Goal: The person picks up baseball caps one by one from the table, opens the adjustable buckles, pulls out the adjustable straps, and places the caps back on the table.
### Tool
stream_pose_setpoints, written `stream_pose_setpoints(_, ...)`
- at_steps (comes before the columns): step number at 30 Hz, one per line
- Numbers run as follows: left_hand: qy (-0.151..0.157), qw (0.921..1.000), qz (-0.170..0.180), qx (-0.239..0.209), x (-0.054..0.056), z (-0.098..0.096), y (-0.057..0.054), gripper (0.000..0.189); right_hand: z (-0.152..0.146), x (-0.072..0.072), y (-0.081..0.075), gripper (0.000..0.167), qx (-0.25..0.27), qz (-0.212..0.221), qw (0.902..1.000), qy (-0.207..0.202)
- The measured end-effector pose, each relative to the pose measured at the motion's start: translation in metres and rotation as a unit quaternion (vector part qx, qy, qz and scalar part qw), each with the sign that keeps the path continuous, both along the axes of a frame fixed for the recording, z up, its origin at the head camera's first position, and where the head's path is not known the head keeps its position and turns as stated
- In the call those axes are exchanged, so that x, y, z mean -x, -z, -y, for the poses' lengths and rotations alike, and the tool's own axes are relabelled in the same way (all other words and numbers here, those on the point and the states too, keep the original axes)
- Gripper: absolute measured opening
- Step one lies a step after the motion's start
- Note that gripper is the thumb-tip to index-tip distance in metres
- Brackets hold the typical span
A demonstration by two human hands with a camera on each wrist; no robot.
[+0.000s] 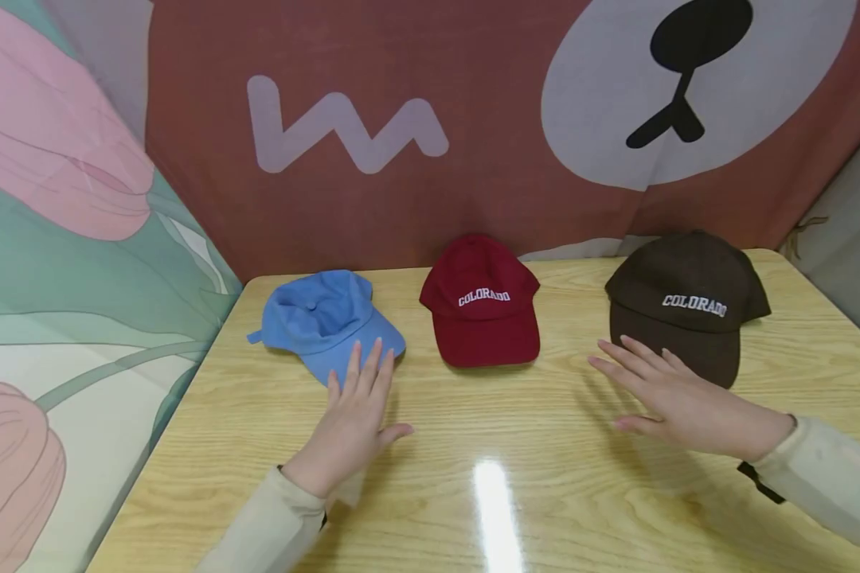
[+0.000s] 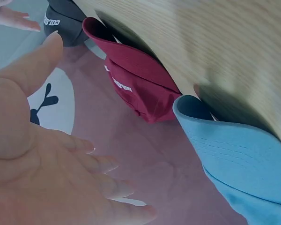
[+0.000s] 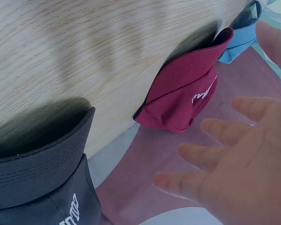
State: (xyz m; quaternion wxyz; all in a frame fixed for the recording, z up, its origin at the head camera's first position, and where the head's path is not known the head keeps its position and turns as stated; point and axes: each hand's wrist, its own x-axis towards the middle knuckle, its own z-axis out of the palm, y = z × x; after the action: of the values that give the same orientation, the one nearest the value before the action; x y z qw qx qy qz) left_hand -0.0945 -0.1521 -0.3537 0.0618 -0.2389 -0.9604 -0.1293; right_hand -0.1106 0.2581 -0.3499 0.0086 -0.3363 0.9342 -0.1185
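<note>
1. Backdrop cloth [image 1: 487,199] in reddish brown rises behind the table, printed with a pale zigzag and a bear-like muzzle; a tulip-printed cloth [image 1: 86,290] hangs at the left.
2. Wooden table [image 1: 516,430] with light grain spreads below, a bright streak of reflected light near its front.
3. Dark brown cap [image 1: 681,278] sits at the right of the table's far side, brim toward the person.
4. Red cap [image 1: 482,263] stands in the middle of the row, well apart from its neighbours, brim also facing forward.
5. Blue cap [image 1: 322,330] lies at the left, its crown dented and its brim angled toward the front and right.
6. Pale sleeves cover both forearms, a dark band showing at each wrist.
7. Right hand [image 1: 677,402] hovers near the brown cap's brim, fingers straight and thumb apart; the right wrist view shows space between hand and caps.
8. Left hand [image 1: 351,422] hovers in front of the blue cap, fingers extended and spread, thumb out to the side.
9. White "COLORADO" lettering crosses the front of the red and brown caps.
</note>
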Motion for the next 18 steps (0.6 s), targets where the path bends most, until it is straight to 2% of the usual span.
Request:
stream_pose_setpoints(5,-0.01,0.9999,-0.002,0.007,0.003,0.001,0.002,0.091,-0.001,0.0,0.002,0.08,0.004,-0.006,1.0,-0.003)
stream_pose_setpoints(9,-0.021,0.9997,0.011,0.005,0.008,0.002,0.003,0.089,-0.001,0.0,0.003,0.081,0.0,-0.015,0.9999,-0.006)
stream_pose_setpoints(14,-0.036,0.9989,0.032,-0.001,0.014,0.004,0.004,0.088,-0.001,0.0,0.004,0.08,-0.001,-0.002,1.0,-0.002)
stream_pose_setpoints(18,-0.046,0.9983,0.033,0.007,0.015,0.005,0.005,0.089,-0.002,-0.001,0.004,0.08,-0.002,0.01,0.9999,0.001)
